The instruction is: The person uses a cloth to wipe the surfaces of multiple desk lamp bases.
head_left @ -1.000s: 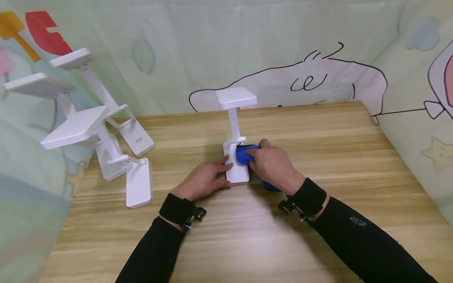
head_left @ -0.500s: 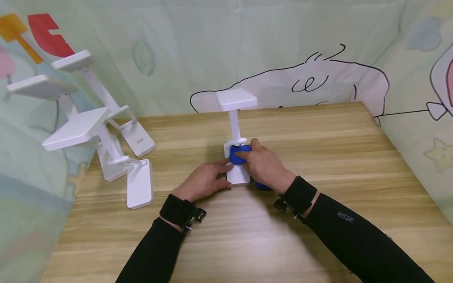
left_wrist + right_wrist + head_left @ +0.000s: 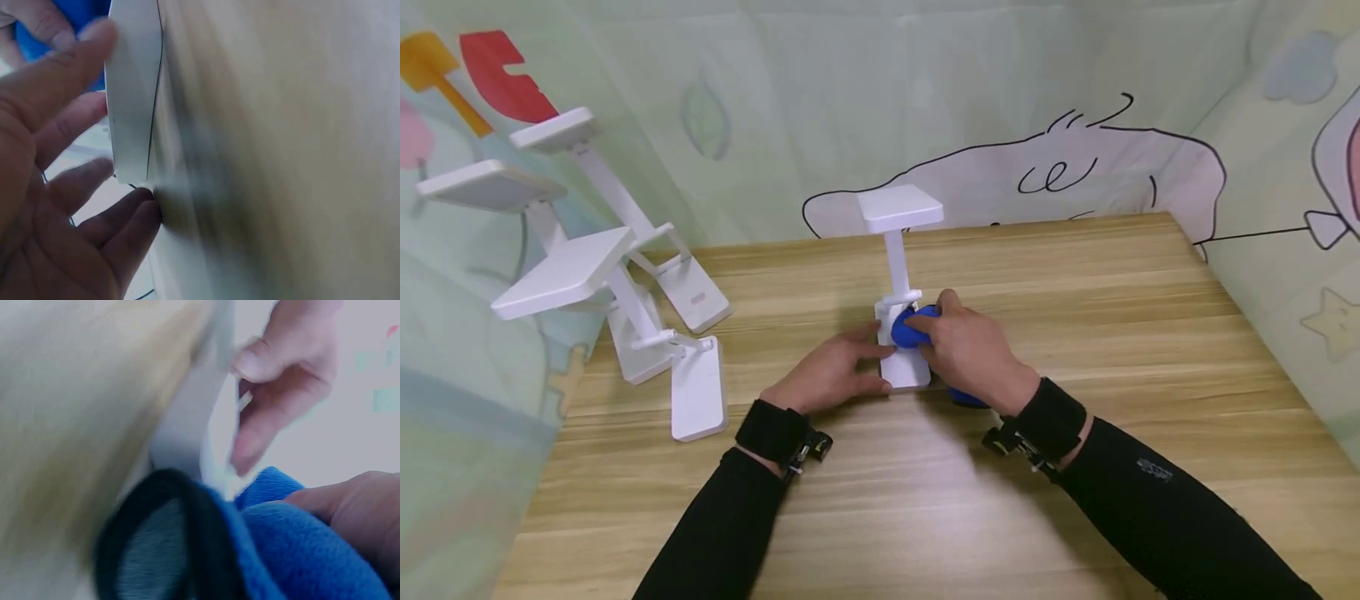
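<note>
Both of a person's arms, in black sleeves (image 3: 1180,508), reached forward from the lower corners of the head view and met at a white desk lamp (image 3: 897,265) standing upright near the back of a wooden table (image 3: 1075,308). The left hand (image 3: 827,375) came in low from the left, its fingers spread and slightly bent. Their tips touched the left side of the lamp's flat base (image 3: 908,372), with the thumb by its front corner. The right hand (image 3: 973,354) angled in from the right, knuckles up, index finger pointing left, and pinched a blue cloth (image 3: 910,332). The cloth lay bunched on top of the base, just in front of the upright stem; another part of it showed below the hand, to the right of the base. The right wrist view showed the cloth's fuzzy surface, a dark edging and a grey patch beside the base. Each wrist wore a black strap (image 3: 1051,421) with a small camera. Well apart, at the table's left, three more white lamps (image 3: 561,273) stood close together. A pale curtain (image 3: 775,100) with cartoon drawings hung behind.
</note>
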`<state>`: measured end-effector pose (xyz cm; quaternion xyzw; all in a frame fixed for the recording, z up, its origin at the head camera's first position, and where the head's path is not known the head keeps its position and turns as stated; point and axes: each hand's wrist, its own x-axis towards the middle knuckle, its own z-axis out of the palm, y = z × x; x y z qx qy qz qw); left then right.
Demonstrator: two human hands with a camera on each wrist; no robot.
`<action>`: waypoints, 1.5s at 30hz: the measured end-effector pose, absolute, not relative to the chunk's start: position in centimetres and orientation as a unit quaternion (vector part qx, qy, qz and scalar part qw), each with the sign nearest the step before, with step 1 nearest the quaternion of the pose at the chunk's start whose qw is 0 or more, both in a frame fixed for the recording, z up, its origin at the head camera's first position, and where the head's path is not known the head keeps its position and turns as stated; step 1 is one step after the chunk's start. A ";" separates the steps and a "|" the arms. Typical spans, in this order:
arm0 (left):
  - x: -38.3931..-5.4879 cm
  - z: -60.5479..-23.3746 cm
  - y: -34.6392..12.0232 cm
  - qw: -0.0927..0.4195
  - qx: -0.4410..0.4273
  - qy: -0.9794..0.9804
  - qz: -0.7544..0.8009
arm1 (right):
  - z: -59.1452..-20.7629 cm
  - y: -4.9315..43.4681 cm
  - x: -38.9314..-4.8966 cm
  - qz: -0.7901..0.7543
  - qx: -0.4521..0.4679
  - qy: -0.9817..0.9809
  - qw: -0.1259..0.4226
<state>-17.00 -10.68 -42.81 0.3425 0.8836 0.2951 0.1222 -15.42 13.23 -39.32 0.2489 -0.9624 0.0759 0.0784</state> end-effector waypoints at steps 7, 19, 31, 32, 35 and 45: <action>-17.2 -42.6 -10.4 0.129 0.339 0.886 0.291 | -40.5 13.4 -16.8 0.085 0.244 -0.965 0.040; -19.9 -41.7 -11.0 0.122 0.255 0.911 0.301 | -38.2 13.3 -16.3 0.077 0.246 -0.965 0.051; -21.5 -41.5 -10.1 0.247 0.190 0.910 0.274 | -39.8 14.6 -18.1 0.090 0.294 -0.951 0.002; -21.5 -41.5 -10.1 0.250 0.185 0.910 0.275 | -39.6 15.3 -18.4 0.091 0.285 -0.954 -0.011; -21.5 -41.4 -10.0 0.255 0.175 0.909 0.277 | -38.6 16.8 -19.5 0.088 0.237 -0.967 -0.022; -21.6 -40.8 -9.7 0.266 0.171 0.908 0.273 | -38.1 14.1 -24.4 0.193 0.254 -0.942 -0.099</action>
